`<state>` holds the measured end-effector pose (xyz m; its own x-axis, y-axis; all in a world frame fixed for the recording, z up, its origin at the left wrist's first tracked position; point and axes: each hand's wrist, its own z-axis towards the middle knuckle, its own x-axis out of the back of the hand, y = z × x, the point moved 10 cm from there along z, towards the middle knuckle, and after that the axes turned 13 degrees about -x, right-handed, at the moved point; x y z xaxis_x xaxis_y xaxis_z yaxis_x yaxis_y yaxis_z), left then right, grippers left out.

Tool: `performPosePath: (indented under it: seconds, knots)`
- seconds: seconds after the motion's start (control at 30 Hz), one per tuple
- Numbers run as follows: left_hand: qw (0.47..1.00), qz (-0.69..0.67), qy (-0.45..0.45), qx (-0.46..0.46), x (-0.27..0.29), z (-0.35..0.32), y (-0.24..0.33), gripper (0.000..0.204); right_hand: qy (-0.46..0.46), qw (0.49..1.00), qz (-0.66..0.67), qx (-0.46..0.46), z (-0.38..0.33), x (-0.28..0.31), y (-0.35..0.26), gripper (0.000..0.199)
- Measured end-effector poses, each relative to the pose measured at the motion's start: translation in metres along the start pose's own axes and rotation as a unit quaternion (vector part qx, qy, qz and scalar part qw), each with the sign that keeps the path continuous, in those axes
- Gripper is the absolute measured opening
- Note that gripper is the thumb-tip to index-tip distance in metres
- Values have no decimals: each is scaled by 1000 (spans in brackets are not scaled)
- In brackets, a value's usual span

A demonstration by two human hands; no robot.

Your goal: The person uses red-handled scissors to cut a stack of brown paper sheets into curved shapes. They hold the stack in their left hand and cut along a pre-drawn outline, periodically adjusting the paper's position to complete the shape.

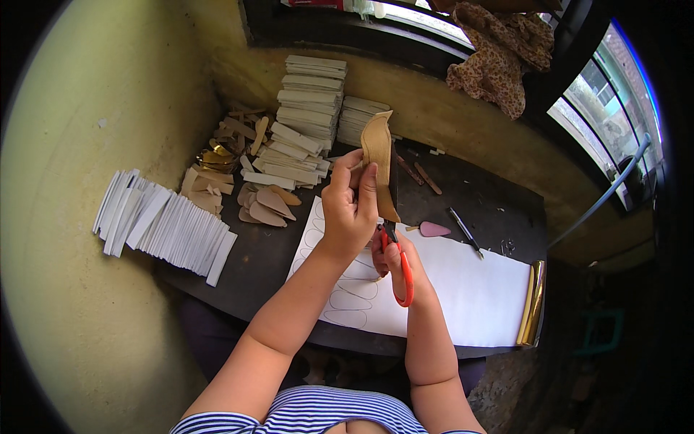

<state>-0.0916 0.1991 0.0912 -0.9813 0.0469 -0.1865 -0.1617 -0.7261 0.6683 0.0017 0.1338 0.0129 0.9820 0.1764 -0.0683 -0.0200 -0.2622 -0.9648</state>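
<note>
My left hand [350,199] pinches a curved tan sheet piece [377,148] between thumb and fingers, holding it up above the table. A faint line runs along the piece near its edge. In my right hand [394,257] are scissors with red-orange handles [406,278]. Their dark blades [390,230] point up at the lower end of the tan piece; how far they are open is hard to see. Below both hands lies a white sheet [448,289] with several rounded outlines drawn on its left part. Its right end is rolled, showing a gold side [533,304].
A pink teardrop-shaped piece [434,229] and a pen [465,230] lie beyond the sheet. Left of it are tan teardrop cutouts [266,205], scraps [205,184] and a long row of white strips [173,228]. Stacked white strips [311,101] stand against the wall. Patterned cloth [499,58] hangs by the window.
</note>
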Motion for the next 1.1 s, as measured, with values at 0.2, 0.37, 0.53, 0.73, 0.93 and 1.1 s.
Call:
performPosePath:
  seconds: [0.2,0.37,0.53,0.73,0.93,1.1]
  knots:
    - [1000,-7,7,15,1,-1,-3,20,36,999,-13,-1,0,-1,-4,61]
    - [999,-11,14,33,3,-2,-6,20,38,999,-6,-2,0,-1,-3,58]
    - [999,-22,15,31,1,0,-3,20,32,999,8,-14,1,1,1,55]
    - [999,-29,27,29,2,0,-5,20,31,999,16,-23,3,2,5,52]
    - [996,-54,15,76,-5,-5,-8,21,48,999,1,24,2,2,-2,57]
    - [998,-41,21,46,-7,-5,-6,21,31,999,29,-6,-1,7,2,43]
